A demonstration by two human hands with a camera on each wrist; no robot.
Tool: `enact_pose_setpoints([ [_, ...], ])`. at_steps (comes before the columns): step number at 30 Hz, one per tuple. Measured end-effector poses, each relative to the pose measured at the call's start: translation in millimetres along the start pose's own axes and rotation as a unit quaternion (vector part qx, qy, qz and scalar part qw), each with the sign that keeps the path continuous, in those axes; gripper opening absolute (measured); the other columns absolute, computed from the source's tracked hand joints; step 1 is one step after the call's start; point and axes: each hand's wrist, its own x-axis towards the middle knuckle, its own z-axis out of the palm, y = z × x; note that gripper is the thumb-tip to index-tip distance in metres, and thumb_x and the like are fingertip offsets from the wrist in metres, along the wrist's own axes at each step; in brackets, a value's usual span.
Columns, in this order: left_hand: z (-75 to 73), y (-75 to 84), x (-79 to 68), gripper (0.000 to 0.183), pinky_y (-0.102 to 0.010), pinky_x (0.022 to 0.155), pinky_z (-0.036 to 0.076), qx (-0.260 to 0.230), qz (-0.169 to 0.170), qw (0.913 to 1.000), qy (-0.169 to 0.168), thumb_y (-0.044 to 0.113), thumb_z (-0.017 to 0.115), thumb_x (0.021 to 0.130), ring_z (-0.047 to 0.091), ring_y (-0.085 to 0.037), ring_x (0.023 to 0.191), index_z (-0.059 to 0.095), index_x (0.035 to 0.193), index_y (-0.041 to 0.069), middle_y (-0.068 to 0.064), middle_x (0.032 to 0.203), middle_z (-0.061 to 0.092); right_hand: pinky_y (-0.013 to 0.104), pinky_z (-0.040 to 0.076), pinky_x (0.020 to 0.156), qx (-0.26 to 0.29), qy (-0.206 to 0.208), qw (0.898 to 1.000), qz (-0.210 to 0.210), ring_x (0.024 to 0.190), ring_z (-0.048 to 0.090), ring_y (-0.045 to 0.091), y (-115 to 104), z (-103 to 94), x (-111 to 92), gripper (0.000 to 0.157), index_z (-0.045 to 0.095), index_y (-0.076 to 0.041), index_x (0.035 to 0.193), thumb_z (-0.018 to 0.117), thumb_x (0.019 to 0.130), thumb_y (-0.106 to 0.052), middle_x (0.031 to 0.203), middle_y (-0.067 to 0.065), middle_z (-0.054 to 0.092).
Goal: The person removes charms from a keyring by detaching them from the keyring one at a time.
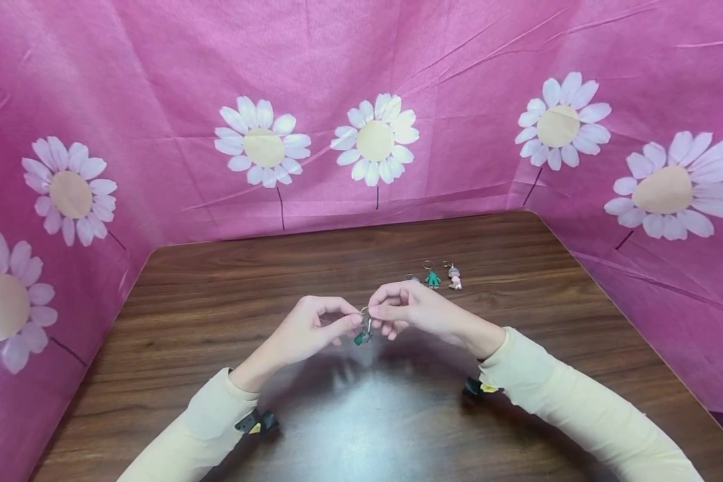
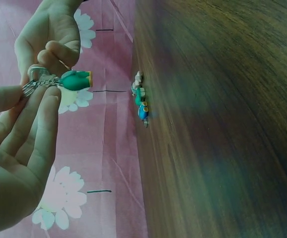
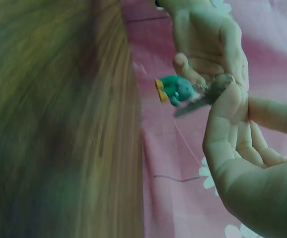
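Observation:
Over the table in the head view, my left hand (image 1: 319,331) and right hand (image 1: 424,311) meet at the fingertips. Thumb and fingers of the left hand pinch a metal key ring (image 2: 30,88), from which a small green figure keychain (image 2: 75,81) hangs on a chain. My right hand pinches a key (image 3: 195,106) by its head at the same ring. The key's blade points alongside the green figure, which has yellow-orange feet in the right wrist view. Fingertips partly hide the ring and the key's head.
Beyond the right hand, on the brown wooden table (image 1: 229,268), lie a green figure keychain (image 1: 432,278), a pink-and-white one (image 1: 454,276) and a blue one (image 2: 143,110), partly covered by the hand in the head view. A pink cloth with daisies (image 1: 458,134) surrounds the table.

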Motion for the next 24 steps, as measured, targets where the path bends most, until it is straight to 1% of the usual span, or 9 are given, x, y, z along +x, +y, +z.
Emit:
enact_pose_setpoints([
  [1, 0.2, 0.1, 0.3, 0.016, -0.053, 0.068, 0.060, -0.003, 0.002, 1.0000, 0.005, 0.019, 0.065, 0.101, 0.073, -0.035, 0.087, 0.075, 0.106, 0.007, -0.007, 0.094, 0.076, 0.030, 0.059, 0.067, 0.021, 0.002, 1.000, 0.001, 0.072, 0.064, 0.017, 0, 0.6, 0, 0.016, 0.065, 0.000, 0.108, 0.066, 0.100, -0.014, 0.092, 0.020, 0.069],
  [4, 0.4, 0.1, 0.8, 0.016, -0.050, 0.066, 0.061, -0.004, 0.007, 0.9998, 0.019, 0.019, 0.065, 0.101, 0.073, -0.034, 0.085, 0.074, 0.106, 0.007, -0.007, 0.094, 0.076, 0.028, 0.058, 0.068, 0.067, 0.007, 0.998, 0.006, 0.072, 0.063, 0.015, 1, 2.7, -1, 0.013, 0.064, -0.002, 0.108, 0.063, 0.100, -0.012, 0.093, 0.014, 0.069],
  [6, 0.3, -0.3, 0.9, 0.016, -0.048, 0.066, 0.061, -0.003, 0.008, 0.9997, 0.024, 0.019, 0.065, 0.101, 0.073, -0.034, 0.085, 0.074, 0.106, 0.007, -0.007, 0.095, 0.076, 0.028, 0.058, 0.068, 0.077, 0.007, 0.997, 0.008, 0.073, 0.063, 0.014, 1, 3.1, -1, 0.013, 0.064, -0.003, 0.109, 0.062, 0.100, -0.012, 0.094, 0.012, 0.070],
  [8, 0.0, -0.4, 0.7, 0.016, -0.046, 0.066, 0.062, 0.000, 0.005, 0.9996, 0.026, 0.019, 0.066, 0.101, 0.073, -0.031, 0.084, 0.074, 0.106, 0.007, -0.006, 0.094, 0.076, 0.028, 0.058, 0.068, 0.073, 0.005, 0.997, 0.013, 0.073, 0.063, 0.015, 0, 2.7, -1, 0.015, 0.064, -0.002, 0.110, 0.063, 0.100, -0.013, 0.095, 0.013, 0.071],
  [10, -0.7, -0.4, 0.4, 0.015, -0.045, 0.066, 0.062, 0.003, 0.000, 0.9997, 0.025, 0.019, 0.066, 0.101, 0.073, -0.031, 0.083, 0.074, 0.106, 0.007, -0.006, 0.092, 0.076, 0.029, 0.058, 0.068, 0.050, -0.003, 0.999, 0.020, 0.073, 0.064, 0.016, -1, 1.6, -1, 0.018, 0.065, -0.001, 0.112, 0.064, 0.101, -0.015, 0.097, 0.017, 0.071],
  [14, -2.1, -0.1, -0.4, 0.015, -0.045, 0.066, 0.062, 0.007, -0.010, 0.9998, 0.014, 0.018, 0.066, 0.100, 0.073, -0.033, 0.082, 0.075, 0.105, 0.007, -0.004, 0.090, 0.076, 0.036, 0.061, 0.068, -0.049, -0.023, 0.998, 0.031, 0.074, 0.067, 0.022, -6, -2.3, -3, 0.024, 0.069, -0.003, 0.112, 0.065, 0.101, -0.024, 0.099, 0.024, 0.072],
  [17, -2.5, 0.3, -0.2, 0.014, -0.044, 0.065, 0.061, 0.012, -0.013, 0.9998, 0.000, 0.019, 0.067, 0.100, 0.073, -0.031, 0.082, 0.075, 0.104, 0.008, -0.003, 0.092, 0.076, 0.044, 0.061, 0.070, -0.113, -0.024, 0.993, 0.023, 0.076, 0.068, 0.029, -9, -4.3, -4, 0.024, 0.072, -0.005, 0.110, 0.064, 0.102, -0.027, 0.096, 0.021, 0.074],
  [20, -2.3, 1.1, 0.2, 0.014, -0.045, 0.064, 0.061, 0.016, -0.010, 0.9998, -0.012, 0.019, 0.067, 0.100, 0.073, -0.029, 0.082, 0.075, 0.105, 0.009, -0.008, 0.094, 0.075, 0.042, 0.061, 0.068, -0.125, -0.023, 0.992, 0.011, 0.073, 0.067, 0.028, -11, -4.0, -5, 0.022, 0.070, -0.004, 0.109, 0.063, 0.102, -0.024, 0.092, 0.016, 0.073],
  [24, -1.6, 1.0, 0.4, 0.013, -0.052, 0.064, 0.060, 0.013, -0.005, 0.9997, -0.021, 0.019, 0.068, 0.099, 0.071, -0.036, 0.084, 0.075, 0.104, 0.009, -0.015, 0.094, 0.075, 0.033, 0.059, 0.065, -0.114, -0.034, 0.993, 0.006, 0.069, 0.065, 0.018, -13, -1.9, -5, 0.018, 0.068, -0.002, 0.107, 0.064, 0.102, -0.019, 0.087, 0.011, 0.071],
])
